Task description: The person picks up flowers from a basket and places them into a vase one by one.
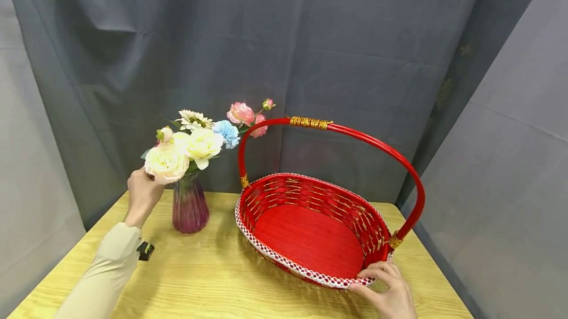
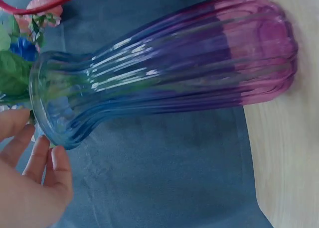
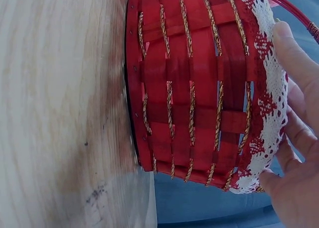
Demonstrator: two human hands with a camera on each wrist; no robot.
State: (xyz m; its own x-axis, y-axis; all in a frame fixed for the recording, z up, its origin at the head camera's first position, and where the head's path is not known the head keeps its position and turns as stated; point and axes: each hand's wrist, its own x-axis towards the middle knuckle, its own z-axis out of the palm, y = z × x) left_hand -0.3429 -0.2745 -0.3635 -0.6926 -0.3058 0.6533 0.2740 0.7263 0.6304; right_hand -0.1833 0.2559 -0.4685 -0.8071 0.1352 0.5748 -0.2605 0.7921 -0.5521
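A ribbed glass vase (image 1: 191, 205), blue at the top and pink at the base (image 2: 264, 54), stands upright at the left with artificial flowers in it. Behind the cream rose (image 1: 166, 162), my left hand (image 1: 144, 192) is up at the vase's mouth. In the left wrist view its thumb and forefinger pinch at the stems by the glass rim (image 2: 42, 101), other fingertips right at the rim; the stem itself is mostly hidden. My right hand (image 1: 388, 289) grips the white lace rim (image 3: 271, 93) of a red woven basket (image 1: 310, 240) at its near right end.
The basket's tall red handle (image 1: 377, 144) arches over it, near the pink flowers (image 1: 241, 113). A small black object (image 1: 145, 250) shows beside the left sleeve. Grey curtains (image 1: 355, 62) hang behind the wooden table (image 1: 191, 279).
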